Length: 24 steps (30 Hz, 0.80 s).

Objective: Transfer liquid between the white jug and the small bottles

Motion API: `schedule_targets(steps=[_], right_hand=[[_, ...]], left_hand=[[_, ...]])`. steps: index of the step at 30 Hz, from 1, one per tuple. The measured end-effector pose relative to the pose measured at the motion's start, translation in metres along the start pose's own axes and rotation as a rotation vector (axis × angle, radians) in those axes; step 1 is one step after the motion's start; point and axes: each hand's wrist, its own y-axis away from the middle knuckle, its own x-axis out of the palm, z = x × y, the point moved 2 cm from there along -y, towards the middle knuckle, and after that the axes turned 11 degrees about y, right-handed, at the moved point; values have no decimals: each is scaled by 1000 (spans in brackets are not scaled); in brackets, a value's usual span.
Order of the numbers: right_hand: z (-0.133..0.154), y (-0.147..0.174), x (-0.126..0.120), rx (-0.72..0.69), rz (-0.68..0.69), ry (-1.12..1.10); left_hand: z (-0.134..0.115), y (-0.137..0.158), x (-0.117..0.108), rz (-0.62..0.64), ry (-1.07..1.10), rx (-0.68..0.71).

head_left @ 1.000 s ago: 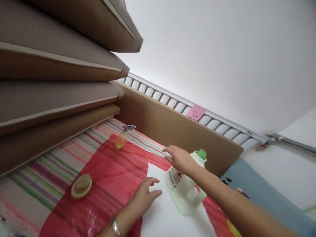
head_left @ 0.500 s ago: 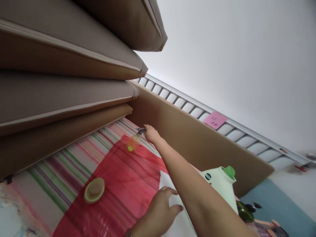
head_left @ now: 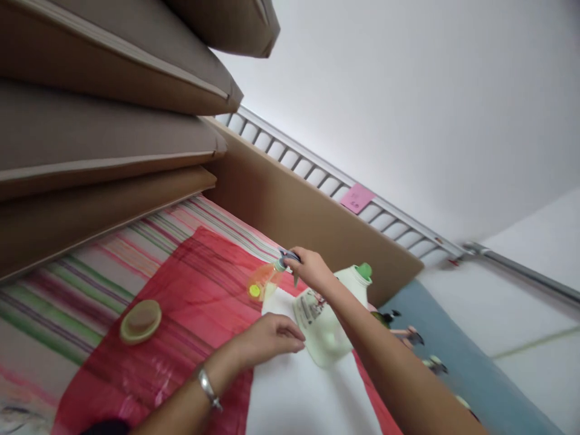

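My right hand (head_left: 309, 266) is closed around the grey trigger head of a clear spray bottle (head_left: 267, 279). A little yellow liquid shows at the bottle's base, and the bottle is tilted. My left hand (head_left: 274, 335), with a silver bracelet at the wrist, is open and holds nothing. It hovers over a white sheet (head_left: 290, 399), its thumb and fingers apart. Just right of it stands a pale, translucent jug (head_left: 328, 344) with a green cap, partly hidden by my right forearm. A round yellowish dish (head_left: 140, 322) lies to the left.
A red see-through sheet (head_left: 203, 284) covers part of a striped cloth (head_left: 118, 251). Grey-brown cushions (head_left: 109, 136) are stacked at left. A tan board (head_left: 290, 199) and a slatted white rail with a pink note (head_left: 357, 198) run behind. Several pump bottles (head_left: 387, 317) stand at right.
My right hand has drawn the spray bottle rightward and nearer, beside the jug. My left hand has turned over the white sheet. The view has shifted right, so more of the jug shows.
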Motion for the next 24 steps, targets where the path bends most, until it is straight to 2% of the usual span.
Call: schedule_targets(steps=[2, 4, 7, 9, 12, 14, 16, 24], right_hand=[[-28, 43, -1, 55, 33, -84], [-47, 82, 7, 107, 48, -159], [-59, 125, 25, 170, 34, -242], [-56, 143, 37, 196, 20, -280], [-47, 154, 45, 203, 1, -323], [-41, 156, 44, 183, -10, -353], [-39, 156, 42, 150, -27, -390], [-48, 153, 54, 157, -38, -354]], left_hand=[[-7, 1, -2, 1, 72, 16], [-14, 1, -8, -103, 114, 95], [-16, 2, -15, -320, 43, 223], [-11, 1, -14, -367, -92, 251], [4, 1, -3, -240, -288, 211], [16, 0, 6, -117, -366, 181], [26, 0, 12, -46, -407, 184], [35, -18, 17, 35, -431, 214]])
